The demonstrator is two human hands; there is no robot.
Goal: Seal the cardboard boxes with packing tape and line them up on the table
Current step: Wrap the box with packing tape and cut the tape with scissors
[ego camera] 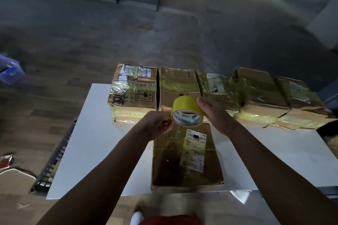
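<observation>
Hovering above the near end of a box, the tape roll (183, 103) is yellow, with a white core printed "MADE IN CHINA" facing the camera. The right hand (214, 113) grasps it from the right, fingers curled over the top of the roll. The left hand (157, 124) pinches at the roll's lower left rim with thumb and curled fingers; whether it has the loose tape end cannot be told.

Below the roll, the near box (170, 160) lies flat on the white table (95, 142), reaching almost to the table's front edge. Its top is glossy with tape and bears a white label (196, 148).

Along the far side of the table stand five more boxes in a row: the leftmost box (134, 93), the second box (178, 85) and the third box (214, 87) side by side, then the fourth box (256, 89) and the fifth box (300, 96) a little apart to the right. All show yellowish tape.

A dark perforated metal rail (54, 158) lies on the floor just left of the table.
</observation>
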